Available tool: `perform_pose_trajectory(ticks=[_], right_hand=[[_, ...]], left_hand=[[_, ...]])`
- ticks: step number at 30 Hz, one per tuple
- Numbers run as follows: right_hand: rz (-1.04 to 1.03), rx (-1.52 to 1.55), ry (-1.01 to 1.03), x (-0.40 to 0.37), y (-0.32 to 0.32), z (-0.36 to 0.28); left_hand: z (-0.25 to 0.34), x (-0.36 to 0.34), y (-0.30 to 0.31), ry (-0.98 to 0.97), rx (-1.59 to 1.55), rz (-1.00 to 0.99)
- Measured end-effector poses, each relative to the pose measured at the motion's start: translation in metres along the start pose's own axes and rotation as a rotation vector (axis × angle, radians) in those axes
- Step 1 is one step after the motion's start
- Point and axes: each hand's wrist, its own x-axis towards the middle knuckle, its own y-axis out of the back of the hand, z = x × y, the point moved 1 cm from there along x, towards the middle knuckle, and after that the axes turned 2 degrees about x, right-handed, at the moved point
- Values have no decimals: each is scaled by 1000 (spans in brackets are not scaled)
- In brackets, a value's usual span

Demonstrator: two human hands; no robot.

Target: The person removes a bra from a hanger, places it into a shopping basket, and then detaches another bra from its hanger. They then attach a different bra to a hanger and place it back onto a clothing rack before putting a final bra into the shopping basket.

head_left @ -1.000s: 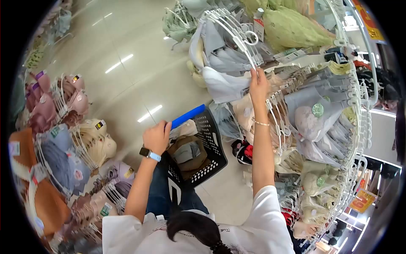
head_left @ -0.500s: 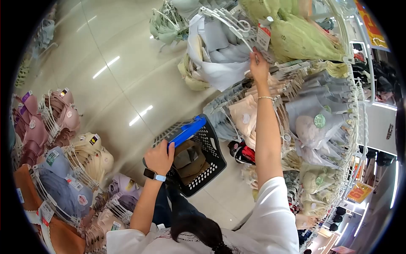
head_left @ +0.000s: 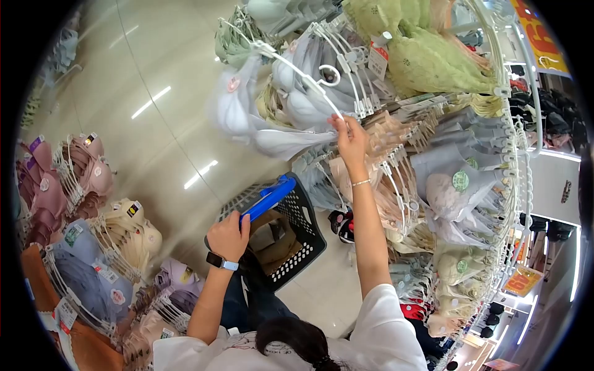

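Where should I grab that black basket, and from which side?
Grab the blue handle, coming from above. It is a thin bar across the open top of the black basket, easy to wrap fingers round; the walls are wide and holed. The left hand holds it that way, while the right hand pinches a white hanger.

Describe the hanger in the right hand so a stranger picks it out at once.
Find the tall rack of hanging bras filling the right side. At its upper left, the right hand grips one white hanger carrying a pale lilac bra. Unlike its neighbours packed on the rack, it sticks out alone over the floor.
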Motion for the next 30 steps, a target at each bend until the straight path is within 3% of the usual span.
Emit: perform_pose_trajectory(ticks=[3,8,14,18,23,27,30], right_hand=[[52,-237,7,15,7,15],[225,-153,117,28,10,26],[204,-263,-126,38,17,36],[192,-285,15,51,16,58],[185,-522,-17,76,29,76],[177,-357,-123,105,38,99],[90,-529,-153,107,43,104]], left_hand=[[0,-1,-2,-6,-3,21],[2,-1,-2,19,-6,13],[4,0,0,22,21,4],[4,1,-1,28,8,22],[5,1,0,66,-23,-2],[6,3,1,86,-24,-16],[6,0,-3,94,-6,2]])
